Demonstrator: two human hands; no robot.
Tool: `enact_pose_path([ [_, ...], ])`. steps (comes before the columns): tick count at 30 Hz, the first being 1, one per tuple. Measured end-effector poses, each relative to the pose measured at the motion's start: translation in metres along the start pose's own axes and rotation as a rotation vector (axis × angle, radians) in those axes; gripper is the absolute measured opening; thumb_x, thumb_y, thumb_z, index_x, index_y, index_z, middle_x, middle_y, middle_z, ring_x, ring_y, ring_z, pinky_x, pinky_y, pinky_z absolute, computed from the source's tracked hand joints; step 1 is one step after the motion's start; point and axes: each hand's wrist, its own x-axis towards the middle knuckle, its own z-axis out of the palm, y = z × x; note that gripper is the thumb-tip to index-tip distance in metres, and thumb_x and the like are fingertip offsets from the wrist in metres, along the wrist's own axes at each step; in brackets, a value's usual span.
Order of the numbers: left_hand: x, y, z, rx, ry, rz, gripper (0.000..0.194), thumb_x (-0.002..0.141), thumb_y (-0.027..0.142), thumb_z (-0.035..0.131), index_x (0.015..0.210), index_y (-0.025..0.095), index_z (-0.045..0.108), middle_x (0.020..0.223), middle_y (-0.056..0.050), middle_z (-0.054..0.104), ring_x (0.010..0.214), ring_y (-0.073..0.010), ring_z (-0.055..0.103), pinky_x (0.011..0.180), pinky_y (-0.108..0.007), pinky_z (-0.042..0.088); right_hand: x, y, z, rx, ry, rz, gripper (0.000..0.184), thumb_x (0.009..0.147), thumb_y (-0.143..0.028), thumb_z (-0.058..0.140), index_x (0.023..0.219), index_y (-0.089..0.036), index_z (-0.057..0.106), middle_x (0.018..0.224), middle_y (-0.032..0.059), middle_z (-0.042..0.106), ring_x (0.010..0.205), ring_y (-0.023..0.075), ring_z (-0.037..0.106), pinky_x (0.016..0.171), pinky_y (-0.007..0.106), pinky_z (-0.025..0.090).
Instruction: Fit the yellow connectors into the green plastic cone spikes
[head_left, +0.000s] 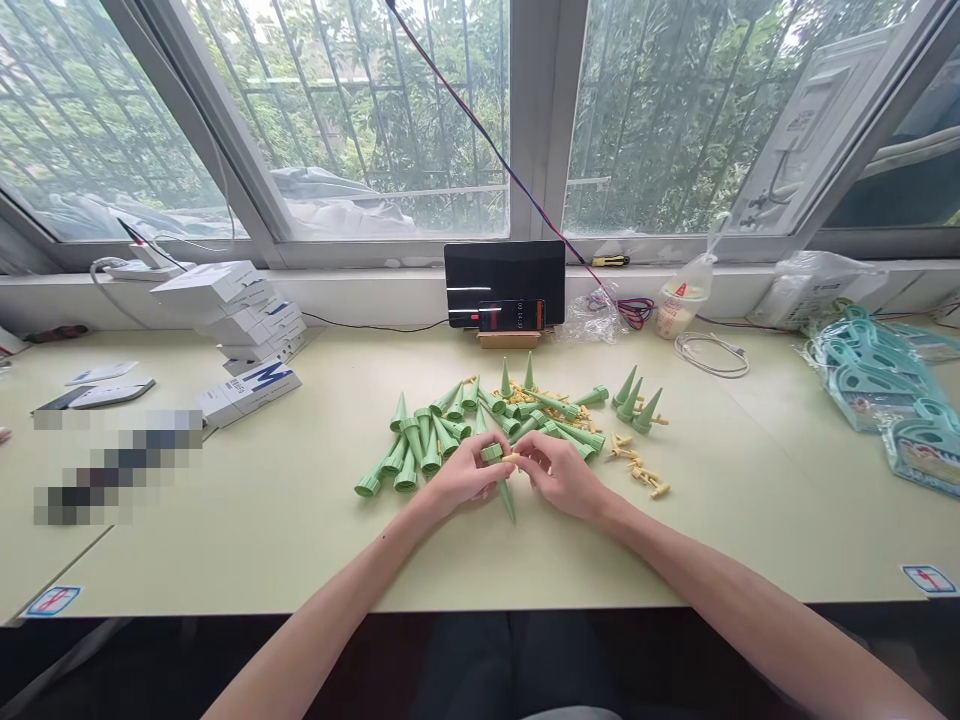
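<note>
My left hand (466, 474) is closed around a green plastic spike (508, 502), its ridged collar up by my fingers and its point slanting down toward me. In my right hand (561, 474), thumb and fingertips pinch a small yellow plastic peg (511, 458) right at the collar; whether it sits inside the spike I cannot tell. Just beyond both hands lies a heap of green spikes (409, 440), mixed with a pile of yellow pegs (551, 398). Several spikes (628, 395) stand upright to the right, with loose yellow pegs (643, 473) nearer my right wrist.
A dark tablet (504, 280) with a phone (512, 315) leans at the window sill. White boxes (251, 310) are stacked back left. A bagged cup (682, 300), a coiled white cable (711, 356) and teal plastic-wrapped items (874, 375) occupy the right side.
</note>
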Motion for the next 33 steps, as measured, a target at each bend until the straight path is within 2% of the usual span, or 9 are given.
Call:
enact_pose_path([
  [5, -0.0003, 0.0004, 0.0002, 0.021, -0.003, -0.004, 0.031, 0.080, 0.042, 0.074, 0.090, 0.019, 0.055, 0.053, 0.008, 0.047, 0.036, -0.0041, 0.035, 0.038, -0.017, 0.025, 0.0007, 0.0017, -0.0001, 0.016, -0.020, 0.006, 0.022, 0.100, -0.036, 0.051, 0.090, -0.020, 0.062, 0.074, 0.0026, 0.065, 0.061, 0.0159, 0.054, 0.057, 0.029, 0.042],
  [9, -0.0014, 0.0037, 0.0009, 0.047, -0.009, -0.005, 0.029, 0.080, 0.041, 0.072, 0.089, 0.019, 0.055, 0.051, 0.009, 0.044, 0.037, -0.0047, 0.035, 0.038, -0.017, 0.025, 0.0012, 0.0037, 0.0000, -0.025, -0.022, 0.006, 0.028, 0.100, -0.037, 0.049, 0.079, -0.020, 0.058, 0.063, -0.0012, 0.053, 0.054, 0.0140, 0.042, 0.053, 0.029, 0.034],
  [13, -0.0023, 0.0073, 0.0019, 0.075, -0.022, -0.012, 0.027, 0.080, 0.039, 0.072, 0.088, 0.019, 0.055, 0.048, 0.010, 0.040, 0.037, -0.0051, 0.035, 0.038, -0.016, 0.024, 0.0012, 0.0060, 0.0011, -0.072, -0.013, -0.008, 0.040, 0.101, -0.040, 0.044, 0.066, -0.021, 0.047, 0.058, -0.0031, 0.042, 0.053, 0.0130, 0.034, 0.052, 0.029, 0.029],
  [15, -0.0022, 0.0076, 0.0018, 0.077, -0.023, -0.012, 0.028, 0.080, 0.040, 0.072, 0.089, 0.019, 0.055, 0.051, 0.009, 0.044, 0.038, -0.0050, 0.036, 0.038, -0.017, 0.024, 0.0010, 0.0057, 0.0015, -0.067, -0.014, 0.009, 0.041, 0.102, -0.041, 0.044, 0.067, -0.021, 0.049, 0.057, -0.0032, 0.043, 0.052, 0.0130, 0.036, 0.052, 0.029, 0.030],
  [18, -0.0015, 0.0061, 0.0009, 0.062, -0.019, -0.010, 0.030, 0.081, 0.042, 0.072, 0.090, 0.019, 0.054, 0.055, 0.007, 0.048, 0.038, -0.0046, 0.036, 0.039, -0.017, 0.027, 0.0007, 0.0034, 0.0013, -0.030, -0.015, 0.027, 0.030, 0.101, -0.041, 0.048, 0.082, -0.020, 0.058, 0.065, -0.0011, 0.055, 0.056, 0.0141, 0.046, 0.054, 0.028, 0.036],
  [21, -0.0007, 0.0045, -0.0001, 0.058, -0.012, -0.014, 0.031, 0.081, 0.043, 0.072, 0.090, 0.019, 0.053, 0.058, 0.007, 0.050, 0.038, -0.0039, 0.036, 0.040, -0.018, 0.029, 0.0004, 0.0017, 0.0005, -0.015, -0.023, 0.011, 0.020, 0.099, -0.038, 0.053, 0.092, -0.020, 0.059, 0.075, 0.0013, 0.062, 0.062, 0.0148, 0.053, 0.056, 0.027, 0.040],
  [25, -0.0001, 0.0041, -0.0002, 0.075, -0.009, -0.023, 0.031, 0.080, 0.041, 0.073, 0.090, 0.019, 0.052, 0.059, 0.006, 0.053, 0.039, -0.0048, 0.038, 0.039, -0.017, 0.029, -0.0001, 0.0020, 0.0001, -0.021, -0.045, 0.012, 0.016, 0.099, -0.032, 0.053, 0.090, -0.019, 0.058, 0.075, 0.0016, 0.062, 0.063, 0.0149, 0.053, 0.056, 0.027, 0.040],
  [28, -0.0003, 0.0037, 0.0002, 0.069, -0.016, -0.023, 0.030, 0.080, 0.041, 0.072, 0.088, 0.020, 0.052, 0.056, 0.007, 0.050, 0.038, -0.0046, 0.036, 0.038, -0.017, 0.027, -0.0002, 0.0031, 0.0004, -0.004, -0.060, 0.011, 0.016, 0.099, -0.029, 0.051, 0.088, -0.019, 0.057, 0.074, 0.0018, 0.062, 0.063, 0.0150, 0.053, 0.057, 0.027, 0.040],
  [33, -0.0016, 0.0041, 0.0006, 0.070, -0.040, -0.011, 0.026, 0.082, 0.039, 0.070, 0.088, 0.020, 0.053, 0.047, 0.011, 0.040, 0.036, -0.0054, 0.033, 0.037, -0.016, 0.024, 0.0000, 0.0061, 0.0007, -0.053, -0.062, -0.006, 0.023, 0.099, -0.029, 0.048, 0.079, -0.020, 0.054, 0.065, -0.0019, 0.052, 0.056, 0.0129, 0.042, 0.054, 0.027, 0.033],
])
